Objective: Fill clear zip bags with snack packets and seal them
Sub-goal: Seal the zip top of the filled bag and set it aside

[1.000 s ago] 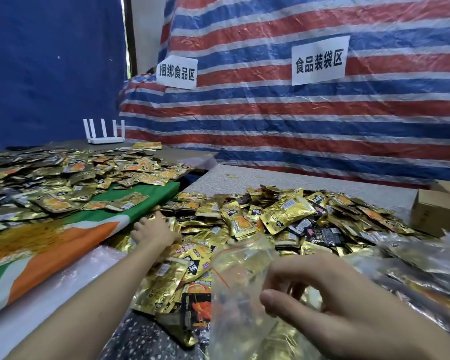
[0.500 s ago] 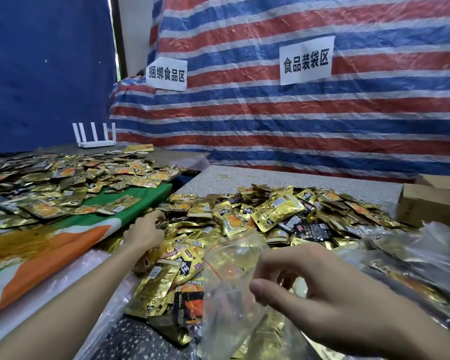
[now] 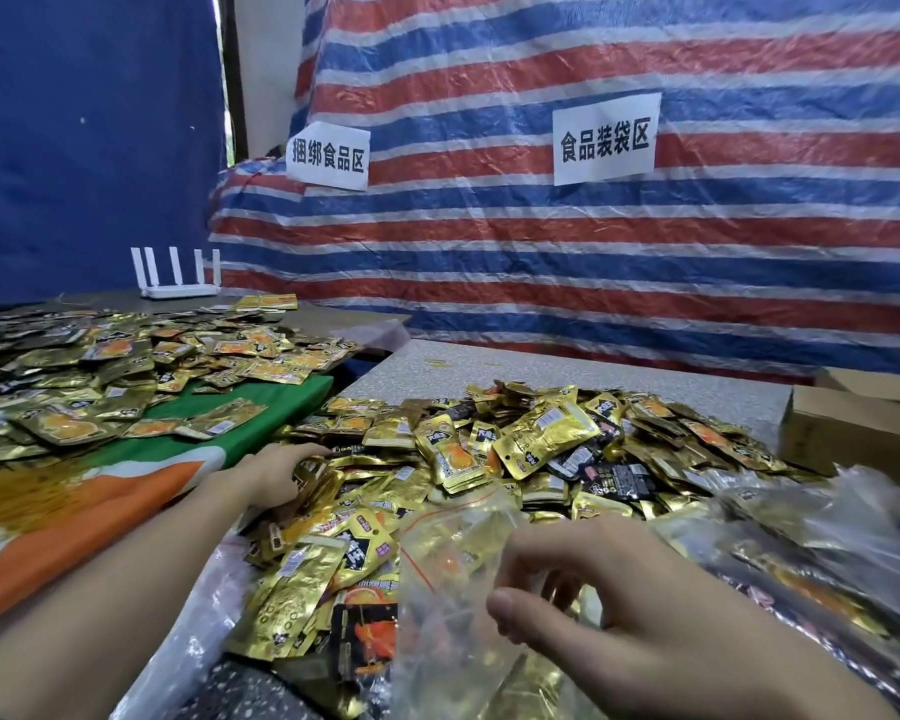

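The left hand curls into the heap of snack packets on the desk, gripping a few. Further right, the right hand pinches the clear zip bag by its open mouth, just above the heap. The bag looks almost empty and unsealed, so filling and sealing both remain.

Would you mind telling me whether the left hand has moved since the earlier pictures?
No, barely: the left hand stays on the snack packets just below the green cloth corner, as before.
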Motion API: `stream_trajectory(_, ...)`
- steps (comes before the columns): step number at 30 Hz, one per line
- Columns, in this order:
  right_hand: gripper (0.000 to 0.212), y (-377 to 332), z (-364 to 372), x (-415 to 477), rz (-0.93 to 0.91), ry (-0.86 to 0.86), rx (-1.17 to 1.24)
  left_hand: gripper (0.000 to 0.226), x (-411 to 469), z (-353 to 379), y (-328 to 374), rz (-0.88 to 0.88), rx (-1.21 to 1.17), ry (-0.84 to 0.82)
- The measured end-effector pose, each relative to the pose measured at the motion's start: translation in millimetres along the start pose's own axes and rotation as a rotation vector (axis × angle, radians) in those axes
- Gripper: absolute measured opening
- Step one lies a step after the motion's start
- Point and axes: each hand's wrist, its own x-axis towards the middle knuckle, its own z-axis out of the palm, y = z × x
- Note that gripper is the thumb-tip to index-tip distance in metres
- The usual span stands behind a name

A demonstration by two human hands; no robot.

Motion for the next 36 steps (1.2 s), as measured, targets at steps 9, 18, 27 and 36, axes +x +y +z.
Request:
stream_trajectory(9, 0.029, 5, 0, 0, -0.001, 0.028, -0.031, 0.072, 5, -23, 2, 0.079, 0.348, -0.003)
stream_trajectory(18, 0.025, -3, 3, -3, 0.000, 0.033, -0.056, 0.056, -23, -40, 4, 0.196, -0.132, 0.250)
stream_trajectory(27, 0.026, -8, 8, -2, -0.018, 0.015, -0.050, 0.036, -74, -41, 40, 0.375, -0.681, 0.256)
stream_trajectory(36, 0.030, -6, 6, -5, -0.008, 0.003, -0.034, 0.018, -90, -20, 73, 0.350, -0.556, -0.122)
